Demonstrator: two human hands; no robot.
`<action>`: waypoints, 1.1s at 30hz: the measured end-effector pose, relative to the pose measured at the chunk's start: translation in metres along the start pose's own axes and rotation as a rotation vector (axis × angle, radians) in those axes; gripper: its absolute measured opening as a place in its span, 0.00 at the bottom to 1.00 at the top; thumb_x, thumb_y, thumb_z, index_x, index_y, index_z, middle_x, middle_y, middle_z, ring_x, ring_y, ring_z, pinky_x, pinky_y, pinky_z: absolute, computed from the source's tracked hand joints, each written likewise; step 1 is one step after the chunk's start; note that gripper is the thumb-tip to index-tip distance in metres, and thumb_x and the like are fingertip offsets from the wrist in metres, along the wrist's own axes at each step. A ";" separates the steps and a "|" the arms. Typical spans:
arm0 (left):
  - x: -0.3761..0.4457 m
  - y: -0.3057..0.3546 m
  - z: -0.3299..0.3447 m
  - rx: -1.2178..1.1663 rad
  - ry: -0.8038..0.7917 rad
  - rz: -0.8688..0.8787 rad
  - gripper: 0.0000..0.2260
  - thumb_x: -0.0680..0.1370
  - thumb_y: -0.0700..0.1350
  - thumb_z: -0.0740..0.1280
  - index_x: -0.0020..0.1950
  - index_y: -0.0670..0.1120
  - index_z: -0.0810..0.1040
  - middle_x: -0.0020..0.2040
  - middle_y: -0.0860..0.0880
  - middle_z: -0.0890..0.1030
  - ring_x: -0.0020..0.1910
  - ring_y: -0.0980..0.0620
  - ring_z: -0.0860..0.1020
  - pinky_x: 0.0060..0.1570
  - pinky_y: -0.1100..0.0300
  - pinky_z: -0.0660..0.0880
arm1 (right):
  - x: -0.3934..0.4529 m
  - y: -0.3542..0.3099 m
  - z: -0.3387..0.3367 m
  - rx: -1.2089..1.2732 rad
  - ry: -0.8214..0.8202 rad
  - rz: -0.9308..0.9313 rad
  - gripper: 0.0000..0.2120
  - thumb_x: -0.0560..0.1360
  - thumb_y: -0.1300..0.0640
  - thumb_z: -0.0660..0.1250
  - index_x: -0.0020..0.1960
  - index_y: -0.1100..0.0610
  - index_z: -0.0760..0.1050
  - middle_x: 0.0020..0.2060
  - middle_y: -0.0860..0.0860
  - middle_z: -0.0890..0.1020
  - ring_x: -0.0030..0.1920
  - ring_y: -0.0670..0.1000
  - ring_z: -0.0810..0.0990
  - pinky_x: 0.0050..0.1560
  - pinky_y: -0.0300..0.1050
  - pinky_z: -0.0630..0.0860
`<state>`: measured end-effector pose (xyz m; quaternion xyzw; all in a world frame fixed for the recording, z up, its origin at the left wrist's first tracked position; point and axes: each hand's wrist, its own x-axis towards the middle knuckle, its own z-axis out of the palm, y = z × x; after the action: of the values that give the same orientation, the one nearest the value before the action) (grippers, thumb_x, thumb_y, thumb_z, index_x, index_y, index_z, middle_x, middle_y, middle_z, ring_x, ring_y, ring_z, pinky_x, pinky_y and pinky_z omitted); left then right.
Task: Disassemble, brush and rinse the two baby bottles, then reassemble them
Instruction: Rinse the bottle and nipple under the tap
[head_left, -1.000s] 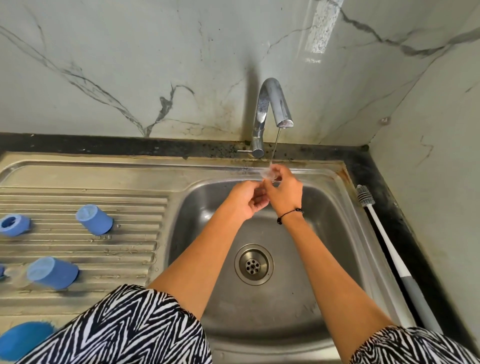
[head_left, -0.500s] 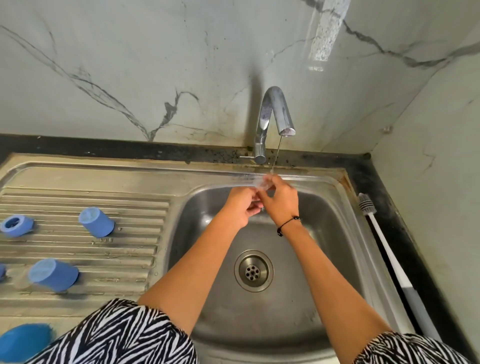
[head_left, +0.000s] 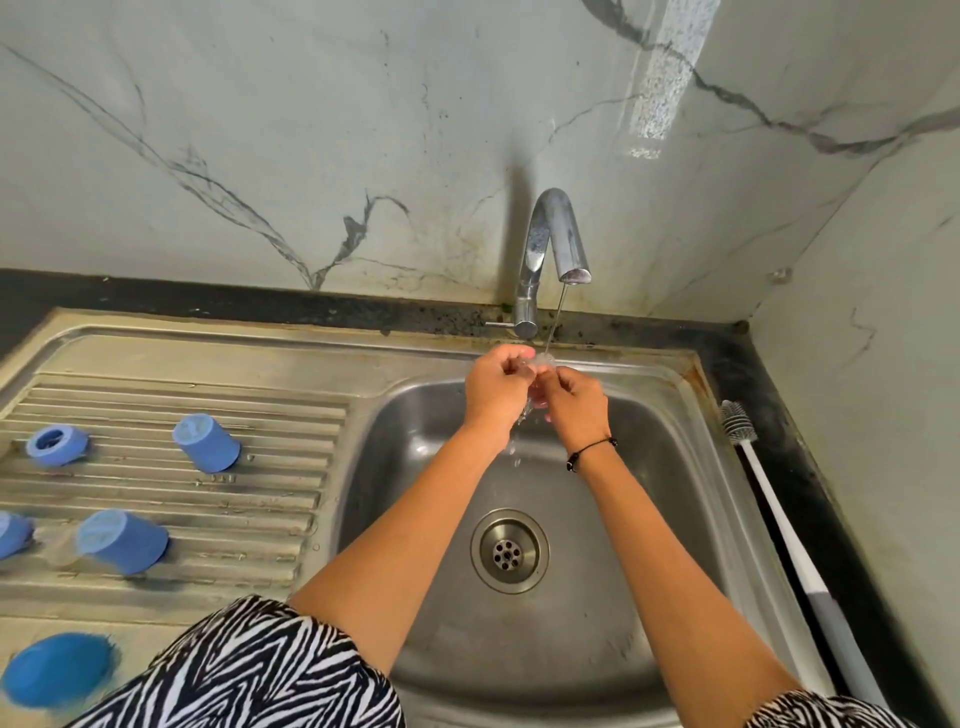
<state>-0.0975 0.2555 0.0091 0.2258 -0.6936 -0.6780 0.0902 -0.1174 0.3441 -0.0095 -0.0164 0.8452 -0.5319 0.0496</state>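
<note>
Steel sink (head_left: 691, 467), running tap (head_left: 553, 244), marble wall (head_left: 311, 130), black wristband (head_left: 592, 451).

— Item one, sink area? 
— Both hands met under the tap (head_left: 553, 244): left hand (head_left: 493, 392) and right hand (head_left: 576, 402) together pinched a small clear part (head_left: 540, 361) in a thin stream of water; what the part was could not be told. Steel basin (head_left: 649, 467) below, drain (head_left: 510, 551) at its middle.

— Item two, draining board (head_left: 208, 364)? 
— Two blue caps, one near the basin (head_left: 205, 442), one closer to the viewer (head_left: 122, 540); a blue ring (head_left: 56, 446) at the left; a blue round piece (head_left: 57, 667) at the lower left edge, blurred.

— Item three, right side? 
— A white-handled bottle brush (head_left: 779, 519) lay along the dark counter beside the basin.
</note>
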 end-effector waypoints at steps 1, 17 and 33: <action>0.000 0.001 -0.001 0.035 0.024 0.026 0.07 0.77 0.34 0.65 0.52 0.42 0.79 0.46 0.46 0.81 0.44 0.53 0.77 0.46 0.62 0.76 | 0.000 -0.004 -0.002 0.057 -0.047 0.018 0.16 0.80 0.55 0.60 0.34 0.52 0.75 0.35 0.54 0.82 0.36 0.50 0.80 0.39 0.43 0.75; -0.032 -0.015 -0.062 0.317 0.139 0.104 0.05 0.76 0.38 0.68 0.50 0.40 0.79 0.44 0.45 0.80 0.42 0.54 0.74 0.44 0.63 0.71 | -0.029 -0.016 0.022 -0.005 -0.288 0.013 0.03 0.76 0.58 0.66 0.46 0.56 0.78 0.32 0.53 0.81 0.32 0.50 0.78 0.38 0.45 0.78; -0.085 0.014 -0.257 0.545 0.559 0.131 0.06 0.76 0.38 0.66 0.52 0.40 0.78 0.47 0.46 0.80 0.46 0.51 0.77 0.45 0.65 0.69 | -0.096 -0.136 0.192 -0.533 -0.507 -0.893 0.05 0.70 0.62 0.66 0.45 0.62 0.76 0.42 0.59 0.79 0.47 0.61 0.75 0.46 0.47 0.67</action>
<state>0.0855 0.0611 0.0543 0.3728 -0.8099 -0.3741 0.2553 -0.0064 0.1207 0.0372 -0.5105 0.8227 -0.2495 0.0155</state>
